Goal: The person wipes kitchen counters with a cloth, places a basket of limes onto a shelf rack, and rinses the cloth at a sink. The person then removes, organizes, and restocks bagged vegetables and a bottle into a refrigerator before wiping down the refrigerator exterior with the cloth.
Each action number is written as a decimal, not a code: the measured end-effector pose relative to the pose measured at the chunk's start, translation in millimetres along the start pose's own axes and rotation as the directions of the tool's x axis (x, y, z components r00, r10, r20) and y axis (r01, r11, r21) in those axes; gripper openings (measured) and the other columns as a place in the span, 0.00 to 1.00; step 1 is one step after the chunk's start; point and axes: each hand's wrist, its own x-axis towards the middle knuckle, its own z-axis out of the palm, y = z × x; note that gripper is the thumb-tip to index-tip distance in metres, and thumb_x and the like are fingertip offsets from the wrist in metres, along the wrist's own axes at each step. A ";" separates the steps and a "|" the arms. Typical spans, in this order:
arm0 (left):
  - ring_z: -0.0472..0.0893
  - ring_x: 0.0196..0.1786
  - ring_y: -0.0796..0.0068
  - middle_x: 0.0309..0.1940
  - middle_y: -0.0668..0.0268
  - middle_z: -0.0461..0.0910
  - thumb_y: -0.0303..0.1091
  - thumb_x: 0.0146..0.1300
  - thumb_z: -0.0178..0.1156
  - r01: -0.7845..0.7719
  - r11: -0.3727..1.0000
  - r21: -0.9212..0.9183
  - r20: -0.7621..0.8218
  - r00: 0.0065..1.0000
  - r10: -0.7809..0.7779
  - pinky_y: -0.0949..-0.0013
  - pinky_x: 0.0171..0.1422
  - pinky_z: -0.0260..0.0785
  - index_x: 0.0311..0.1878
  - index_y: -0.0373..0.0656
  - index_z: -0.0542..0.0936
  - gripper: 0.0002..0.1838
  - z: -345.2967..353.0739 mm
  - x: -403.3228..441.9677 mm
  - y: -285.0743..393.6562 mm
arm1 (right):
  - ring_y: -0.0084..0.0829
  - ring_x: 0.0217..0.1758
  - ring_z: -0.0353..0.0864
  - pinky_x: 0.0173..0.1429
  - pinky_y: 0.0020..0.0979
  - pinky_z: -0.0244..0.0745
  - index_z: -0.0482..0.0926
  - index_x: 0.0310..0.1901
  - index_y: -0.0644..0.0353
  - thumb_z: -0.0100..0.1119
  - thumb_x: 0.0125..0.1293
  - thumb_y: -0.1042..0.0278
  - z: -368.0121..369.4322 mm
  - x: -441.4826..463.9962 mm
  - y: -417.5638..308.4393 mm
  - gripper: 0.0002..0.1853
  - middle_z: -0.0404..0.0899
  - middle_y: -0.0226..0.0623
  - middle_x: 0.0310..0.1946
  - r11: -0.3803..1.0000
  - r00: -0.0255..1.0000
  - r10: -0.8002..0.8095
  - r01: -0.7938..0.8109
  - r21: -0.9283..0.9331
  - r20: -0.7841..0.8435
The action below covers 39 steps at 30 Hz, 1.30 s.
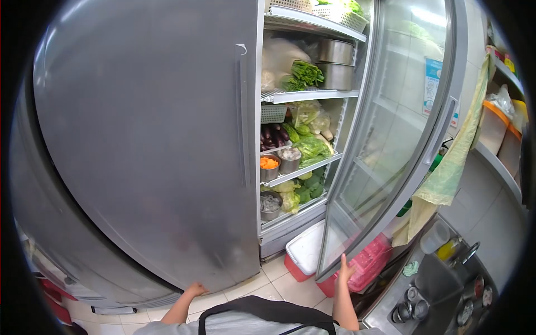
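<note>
Before a stocked upright fridge (293,230): glass door (385,111), swung open to the right.
Left hand (194,289), by the lower edge of the grey door (151,139); contact and finger spread cannot be told. Right hand (345,272), at the glass door's lower corner; how firmly closed, cannot be told. Beyond, on the floor (273,271): white-lidded red box (306,244). Farther, shelved: orange pieces (269,163) in a metal pot (268,175), leafy greens (304,75), two stacked pots (336,75).
</note>
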 end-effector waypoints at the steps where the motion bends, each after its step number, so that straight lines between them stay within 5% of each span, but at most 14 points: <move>1: 0.78 0.41 0.61 0.35 0.58 0.79 0.62 0.40 0.62 0.053 0.998 0.022 -0.026 0.998 -0.052 0.63 0.46 0.69 0.34 0.44 0.79 0.29 -3.9 -8.4 -11.3 | 0.50 0.44 0.74 0.43 0.45 0.71 0.62 0.56 0.65 0.66 0.47 0.49 2.0 -5.9 26.9 0.40 0.70 0.57 0.46 0.806 0.853 0.416 -0.506 0.306 0.317; 2: 0.78 0.41 0.60 0.36 0.58 0.79 0.63 0.39 0.62 0.109 0.993 0.045 -0.050 0.993 -0.106 0.63 0.46 0.69 0.34 0.44 0.79 0.30 -5.6 -12.4 -25.9 | 0.45 0.45 0.74 0.41 0.49 0.71 0.63 0.56 0.62 0.61 0.52 0.47 1.7 -29.9 35.9 0.35 0.71 0.50 0.46 0.686 0.604 0.689 -0.722 -0.090 0.402; 3: 0.78 0.41 0.60 0.36 0.58 0.79 0.63 0.39 0.62 0.108 0.993 0.055 -0.048 0.993 -0.105 0.63 0.46 0.69 0.34 0.44 0.79 0.30 -8.1 -13.9 -37.8 | 0.43 0.46 0.74 0.39 0.52 0.70 0.68 0.53 0.58 0.58 0.53 0.47 9.5 -54.3 43.9 0.30 0.73 0.44 0.47 0.743 0.450 0.660 -0.273 -0.611 0.602; 4: 0.78 0.42 0.60 0.37 0.58 0.79 0.63 0.39 0.61 0.120 0.991 0.062 -0.005 0.993 -0.120 0.64 0.47 0.68 0.35 0.45 0.79 0.30 -5.1 -15.0 -47.9 | 0.43 0.41 0.76 0.38 0.48 0.71 0.73 0.48 0.56 0.59 0.52 0.48 20.1 -64.8 46.0 0.26 0.75 0.42 0.43 0.581 0.523 0.339 0.537 -0.611 0.782; 5: 0.77 0.43 0.60 0.37 0.58 0.79 0.64 0.39 0.61 0.132 0.989 0.066 0.036 0.990 -0.135 0.64 0.48 0.68 0.36 0.45 0.79 0.31 -3.0 -13.8 -53.4 | 0.43 0.37 0.78 0.37 0.45 0.73 0.77 0.42 0.54 0.61 0.50 0.48 34.2 -69.6 45.7 0.22 0.76 0.41 0.40 -0.055 0.286 0.101 0.958 -0.282 0.953; 9: 0.77 0.45 0.61 0.40 0.58 0.79 0.64 0.39 0.60 0.132 0.991 -0.010 0.026 0.991 -0.131 0.65 0.50 0.67 0.37 0.45 0.79 0.31 -9.8 -18.1 -54.3 | 0.43 0.36 0.79 0.41 0.36 0.73 0.80 0.37 0.56 0.57 0.54 0.56 153.7 -28.6 -104.9 0.14 0.79 0.44 0.31 0.585 0.423 -0.269 0.785 -0.202 0.865; 11: 0.77 0.45 0.62 0.38 0.57 0.79 0.64 0.40 0.60 0.150 0.986 -0.072 0.039 0.988 -0.147 0.66 0.50 0.68 0.36 0.44 0.80 0.32 -14.7 -14.3 -54.5 | 0.35 0.31 0.81 0.38 0.32 0.73 0.80 0.36 0.61 0.57 0.57 0.60 165.1 -22.8 -245.0 0.13 0.80 0.43 0.29 0.590 0.384 -0.664 0.796 0.135 0.641; 13: 0.78 0.43 0.63 0.36 0.57 0.79 0.64 0.40 0.61 0.161 0.983 -0.086 -0.009 0.987 -0.163 0.67 0.49 0.68 0.35 0.43 0.80 0.31 -18.4 -18.9 -59.5 | 0.33 0.32 0.79 0.37 0.31 0.71 0.79 0.34 0.62 0.55 0.58 0.58 182.6 0.1 -347.1 0.14 0.79 0.43 0.27 0.663 0.463 -0.704 0.701 0.265 0.538; 19: 0.79 0.23 0.66 0.26 0.58 0.79 0.48 0.43 0.68 0.477 0.746 -0.465 0.035 0.852 -0.523 0.64 0.22 0.70 0.35 0.33 0.80 0.25 -37.1 -2.7 -134.4 | 0.30 0.34 0.80 0.38 0.29 0.72 0.79 0.36 0.58 0.55 0.59 0.54 251.3 129.7 -570.6 0.15 0.80 0.39 0.30 0.344 0.341 -0.936 0.821 0.455 0.092; 23: 0.80 0.23 0.59 0.21 0.52 0.78 0.46 0.47 0.64 0.471 0.771 -0.429 -0.370 0.687 -0.625 0.60 0.22 0.70 0.28 0.30 0.78 0.22 -51.7 -20.8 -182.0 | 0.35 0.35 0.80 0.39 0.32 0.71 0.80 0.37 0.52 0.53 0.57 0.47 277.2 194.7 -689.8 0.18 0.80 0.37 0.31 0.336 0.345 -0.938 0.922 0.193 -0.015; 25: 0.76 0.15 0.56 0.22 0.46 0.75 0.42 0.48 0.64 0.439 0.517 -0.734 -0.235 0.550 -0.801 0.57 0.18 0.68 0.35 0.28 0.74 0.22 -54.4 -41.7 -158.7 | 0.37 0.38 0.79 0.41 0.33 0.71 0.80 0.38 0.48 0.51 0.57 0.46 293.0 217.6 -731.1 0.17 0.80 0.37 0.32 0.288 0.299 -0.951 0.950 0.116 -0.084; 28: 0.80 0.27 0.59 0.30 0.49 0.77 0.43 0.51 0.62 0.506 0.286 -0.814 -0.007 0.483 -0.875 0.61 0.29 0.72 0.41 0.31 0.74 0.23 -38.0 -52.5 -124.0 | 0.39 0.42 0.78 0.45 0.35 0.71 0.79 0.40 0.43 0.49 0.58 0.47 317.7 242.7 -780.2 0.15 0.79 0.37 0.36 0.241 0.243 -0.962 0.970 0.031 -0.127; 36: 0.79 0.30 0.60 0.32 0.50 0.77 0.44 0.52 0.61 0.426 0.391 -0.816 -0.019 0.657 -0.754 0.62 0.33 0.71 0.42 0.32 0.74 0.23 -60.5 42.9 60.8 | 0.38 0.55 0.70 0.58 0.37 0.63 0.73 0.51 0.45 0.49 0.46 0.26 380.3 306.3 -880.7 0.37 0.72 0.36 0.52 0.022 0.040 -0.995 0.983 -0.184 0.094; 39: 0.78 0.31 0.61 0.32 0.50 0.77 0.44 0.52 0.61 0.350 0.495 -0.796 -0.065 0.763 -0.644 0.62 0.34 0.70 0.42 0.33 0.74 0.23 -78.5 83.2 119.7 | 0.35 0.55 0.70 0.58 0.34 0.62 0.75 0.50 0.46 0.49 0.42 0.22 398.6 318.7 -896.7 0.41 0.73 0.35 0.51 0.062 0.054 -0.986 0.997 0.044 0.159</move>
